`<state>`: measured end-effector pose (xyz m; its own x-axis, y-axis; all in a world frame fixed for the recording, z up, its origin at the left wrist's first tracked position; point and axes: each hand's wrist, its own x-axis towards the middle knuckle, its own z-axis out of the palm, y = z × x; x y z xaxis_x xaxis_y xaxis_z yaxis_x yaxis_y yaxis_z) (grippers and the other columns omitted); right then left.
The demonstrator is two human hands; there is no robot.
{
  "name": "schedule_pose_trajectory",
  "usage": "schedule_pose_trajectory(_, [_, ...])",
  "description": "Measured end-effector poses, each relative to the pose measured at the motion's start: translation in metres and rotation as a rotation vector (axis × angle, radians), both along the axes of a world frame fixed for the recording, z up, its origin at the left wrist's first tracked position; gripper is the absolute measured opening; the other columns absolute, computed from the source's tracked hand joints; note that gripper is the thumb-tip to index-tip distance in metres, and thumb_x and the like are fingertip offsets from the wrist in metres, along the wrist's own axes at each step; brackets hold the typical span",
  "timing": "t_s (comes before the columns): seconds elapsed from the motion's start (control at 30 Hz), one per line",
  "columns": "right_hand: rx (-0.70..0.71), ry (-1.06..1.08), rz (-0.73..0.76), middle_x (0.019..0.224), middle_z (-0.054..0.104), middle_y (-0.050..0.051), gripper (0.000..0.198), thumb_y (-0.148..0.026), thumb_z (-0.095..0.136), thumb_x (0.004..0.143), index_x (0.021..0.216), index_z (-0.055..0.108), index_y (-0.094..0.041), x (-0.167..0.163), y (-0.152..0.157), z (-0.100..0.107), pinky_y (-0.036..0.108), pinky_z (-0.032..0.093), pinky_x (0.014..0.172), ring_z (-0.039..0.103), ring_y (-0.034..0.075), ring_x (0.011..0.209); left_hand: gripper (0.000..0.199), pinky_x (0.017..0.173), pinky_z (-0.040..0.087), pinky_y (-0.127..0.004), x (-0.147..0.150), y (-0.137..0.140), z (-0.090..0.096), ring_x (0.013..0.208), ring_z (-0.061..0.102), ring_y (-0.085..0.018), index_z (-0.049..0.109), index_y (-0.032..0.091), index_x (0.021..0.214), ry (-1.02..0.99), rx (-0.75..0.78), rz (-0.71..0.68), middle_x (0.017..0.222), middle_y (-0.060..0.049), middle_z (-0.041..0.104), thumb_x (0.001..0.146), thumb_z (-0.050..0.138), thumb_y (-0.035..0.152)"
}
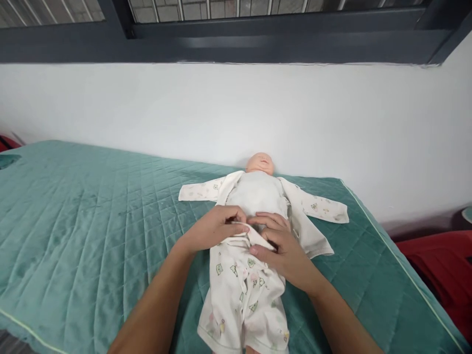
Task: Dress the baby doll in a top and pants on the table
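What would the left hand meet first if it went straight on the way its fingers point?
Probably the right hand, whose fingers lie just ahead at the top of the printed pants, though depth there is unclear.

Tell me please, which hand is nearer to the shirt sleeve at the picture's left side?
Left. The left hand is just below that shirt sleeve; the right hand is farther away, at the right side of the pants.
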<state>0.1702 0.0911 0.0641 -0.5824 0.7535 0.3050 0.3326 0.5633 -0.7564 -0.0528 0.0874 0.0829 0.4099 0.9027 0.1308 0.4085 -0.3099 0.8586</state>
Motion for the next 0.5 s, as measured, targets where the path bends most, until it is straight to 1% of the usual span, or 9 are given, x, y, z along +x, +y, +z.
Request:
schedule_pose_trajectory(0.07, [-0.122, 0.113, 0.026, 0.103, 0.067, 0.004, 0.037, -0.046, 0.066, 0.087, 0.066, 0.050, -0.020, 0.006, 0.004, -0.002, 0.043, 0.036, 0.103, 0.056, 0.023, 0.108, 0.026, 0.062, 0.033, -0.024, 0.006, 0.001, -0.006, 0.066, 0.044, -0.010, 0.057, 0.019, 0.083, -0.078, 0.006, 0.119, 0.070, 0.005, 0.051, 0.090, 0.059, 0.044])
schedule_pose_trajectory(0.1, [-0.206, 0.179, 0.011, 0.089, 0.065, 0.003, 0.039, -0.049, 0.066, 0.087, 0.066, 0.049, -0.020, 0.009, 0.006, -0.004, 0.039, 0.041, 0.095, 0.058, 0.020, 0.093, 0.027, 0.061, 0.032, -0.024, 0.008, 0.001, -0.008, 0.064, 0.042, -0.010, 0.056, 0.019, 0.083, -0.114, 0.016, 0.165, 0.069, 0.005, 0.049, 0.091, 0.058, 0.045])
schedule_pose_trajectory(0.13, [-0.299, 0.251, -0.021, 0.076, 0.059, 0.001, 0.043, -0.053, 0.066, 0.085, 0.065, 0.047, -0.020, 0.012, 0.008, -0.006, 0.035, 0.045, 0.083, 0.055, 0.017, 0.078, 0.028, 0.061, 0.032, -0.024, 0.010, 0.002, -0.011, 0.064, 0.040, -0.010, 0.055, 0.019, 0.083, -0.144, 0.022, 0.200, 0.068, 0.005, 0.046, 0.090, 0.058, 0.046])
schedule_pose_trajectory(0.17, [-0.392, 0.326, -0.067, 0.065, 0.050, -0.002, 0.047, -0.056, 0.067, 0.083, 0.064, 0.044, -0.020, 0.016, 0.009, -0.008, 0.030, 0.044, 0.070, 0.048, 0.013, 0.065, 0.028, 0.061, 0.031, -0.024, 0.011, 0.003, -0.013, 0.063, 0.039, -0.010, 0.054, 0.019, 0.083, -0.173, 0.026, 0.233, 0.068, 0.006, 0.045, 0.090, 0.058, 0.046])
schedule_pose_trajectory(0.2, [-0.478, 0.397, -0.116, 0.059, 0.041, -0.004, 0.050, -0.059, 0.069, 0.080, 0.063, 0.042, -0.020, 0.019, 0.011, -0.010, 0.027, 0.039, 0.059, 0.039, 0.011, 0.057, 0.029, 0.060, 0.030, -0.024, 0.012, 0.003, -0.016, 0.063, 0.037, -0.010, 0.054, 0.019, 0.083, -0.197, 0.025, 0.266, 0.067, 0.006, 0.043, 0.089, 0.058, 0.046])
schedule_pose_trajectory(0.27, [-0.607, 0.513, -0.181, 0.055, 0.032, -0.007, 0.051, -0.059, 0.073, 0.076, 0.064, 0.042, -0.020, 0.024, 0.014, -0.012, 0.023, 0.026, 0.049, 0.026, 0.007, 0.051, 0.028, 0.059, 0.029, -0.024, 0.011, 0.006, -0.020, 0.062, 0.036, -0.010, 0.055, 0.019, 0.084, -0.249, 0.014, 0.327, 0.066, 0.006, 0.041, 0.088, 0.060, 0.047])
schedule_pose_trajectory(0.3, [-0.651, 0.552, -0.197, 0.055, 0.032, -0.007, 0.050, -0.057, 0.074, 0.075, 0.065, 0.043, -0.020, 0.026, 0.015, -0.013, 0.022, 0.023, 0.048, 0.025, 0.007, 0.050, 0.028, 0.058, 0.028, -0.024, 0.009, 0.008, -0.021, 0.061, 0.035, -0.010, 0.055, 0.019, 0.084, -0.283, 0.001, 0.347, 0.066, 0.006, 0.040, 0.087, 0.061, 0.047])
schedule_pose_trajectory(0.37, [-0.713, 0.600, -0.233, 0.056, 0.036, -0.006, 0.047, -0.054, 0.077, 0.074, 0.067, 0.045, -0.020, 0.030, 0.020, -0.013, 0.021, 0.023, 0.048, 0.026, 0.007, 0.050, 0.029, 0.057, 0.027, -0.024, 0.006, 0.011, -0.025, 0.060, 0.034, -0.009, 0.056, 0.019, 0.083, -0.378, -0.034, 0.369, 0.066, 0.005, 0.039, 0.085, 0.063, 0.047])
schedule_pose_trajectory(0.5, [-0.783, 0.661, -0.371, 0.059, 0.042, -0.004, 0.045, -0.052, 0.077, 0.073, 0.067, 0.046, -0.020, 0.030, 0.030, -0.015, 0.023, 0.030, 0.048, 0.035, 0.009, 0.052, 0.034, 0.054, 0.026, -0.023, 0.000, 0.018, -0.029, 0.056, 0.033, -0.008, 0.057, 0.018, 0.081, -0.545, -0.159, 0.382, 0.064, 0.006, 0.040, 0.080, 0.068, 0.050])
